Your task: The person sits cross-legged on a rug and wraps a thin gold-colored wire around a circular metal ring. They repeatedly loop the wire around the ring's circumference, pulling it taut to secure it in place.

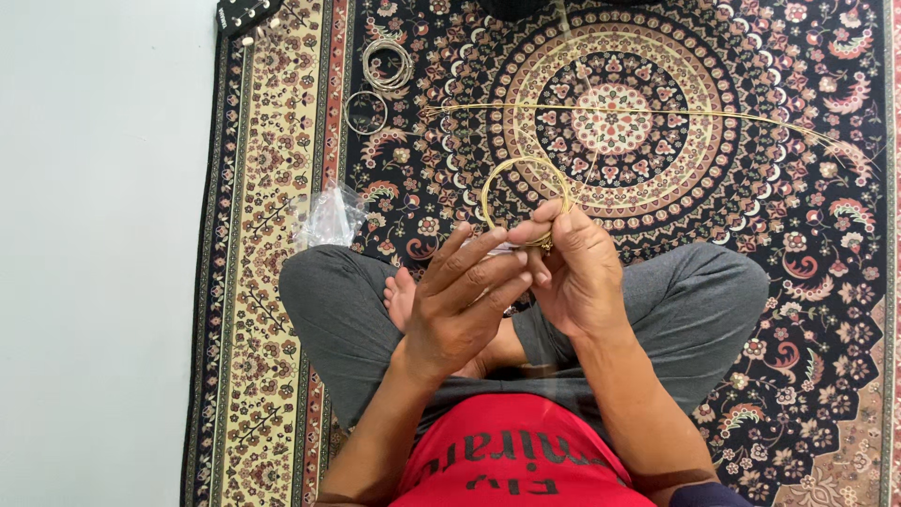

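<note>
My right hand (575, 272) pinches a small coil of thin gold wire (522, 176) at its lower edge, holding the loop upright above my crossed legs. My left hand (465, 296) is beside it with fingers spread, fingertips touching the wire's end near the right thumb. A long strand of the same gold wire (657, 113) runs straight across the carpet from left to right, and a finer strand rises from the coil toward the top of the view.
I sit cross-legged on a patterned dark carpet (798, 188). Two silver wire coils (387, 64) (365, 112) lie at the upper left, a crumpled clear plastic bag (328, 218) by my left knee, a black guitar headstock (246, 13) at the top left. White floor (94, 253) lies left.
</note>
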